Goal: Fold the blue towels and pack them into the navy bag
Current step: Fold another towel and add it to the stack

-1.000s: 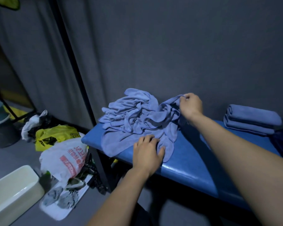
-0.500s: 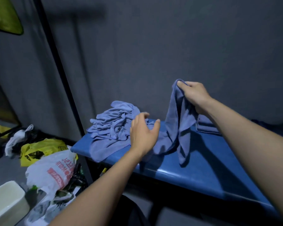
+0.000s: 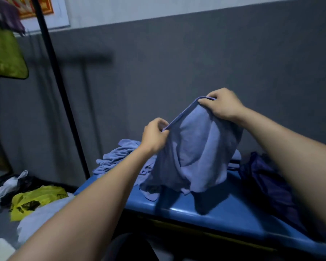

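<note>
Left hand (image 3: 154,137) and right hand (image 3: 224,105) each pinch the top hem of one blue towel (image 3: 194,157), fingers clenched on it, held raised over the blue surface (image 3: 224,210). Loose towel pile (image 3: 119,159) lies behind the left forearm. Navy bag (image 3: 267,181) lies slumped at the right; its contents cannot be made out

Blue towel (image 3: 196,153): soft matt cloth with a fine nap and a stitched hem along the raised edge. Heap of towels (image 3: 117,159): the same matt cloth, creased. Bench top (image 3: 224,210): smooth blue covering, vinyl or plastic by its look, glossy, with a bright sheen noted along the front edge. Navy bag (image 3: 267,183): thin dark fabric with a faint sheen, wrinkled. Wall (image 3: 177,63): matt grey finish. Pole (image 3: 60,95): black, smooth, material not determined. Yellow bag (image 3: 36,202): thin crinkled plastic, printed in black.
</note>
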